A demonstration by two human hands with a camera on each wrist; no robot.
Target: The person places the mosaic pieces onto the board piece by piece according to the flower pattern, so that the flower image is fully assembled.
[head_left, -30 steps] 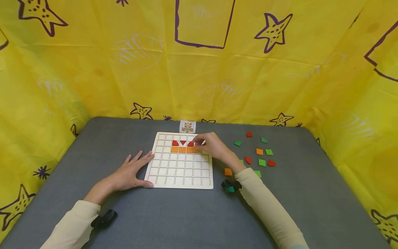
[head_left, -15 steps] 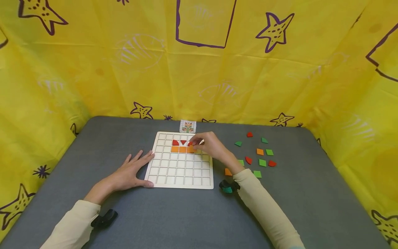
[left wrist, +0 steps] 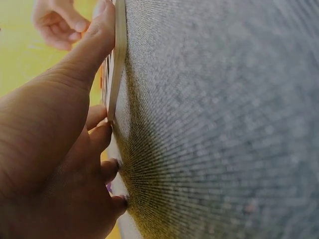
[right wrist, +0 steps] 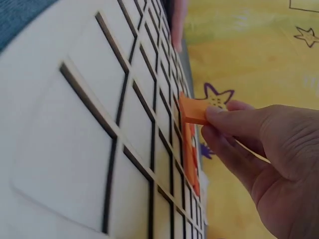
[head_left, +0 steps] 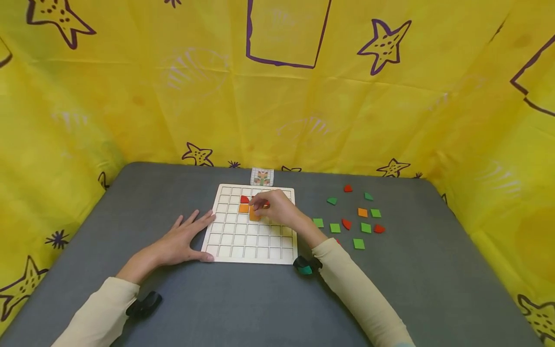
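Observation:
In the head view, a pale wooden grid board (head_left: 251, 251) lies on the table. My left hand (head_left: 175, 243) rests at its left side, fingers spread, thumb on the near left corner; the left wrist view shows fingertips along the board's edge (left wrist: 118, 59). Thumb and fingers of my right hand (head_left: 277, 207) pinch an orange square tile (right wrist: 195, 110) over the board, tilted against the grid in the right wrist view. Just left of it lie a red quarter-round tile (head_left: 244, 199) and another orange square (head_left: 244, 208). My right hand partly covers the other set tiles.
Right of the board lie several loose tiles: green squares (head_left: 358, 244), green rounded ones (head_left: 332, 201), red ones (head_left: 348, 188) and an orange square (head_left: 362, 212). A small pattern card (head_left: 262, 177) lies behind the board. Yellow cloth (head_left: 277, 96) surrounds the grey table (head_left: 234, 303).
My right hand has moved left along the orange row with the orange tile, which now shows slightly below that row. My left hand has stayed on the board's edge.

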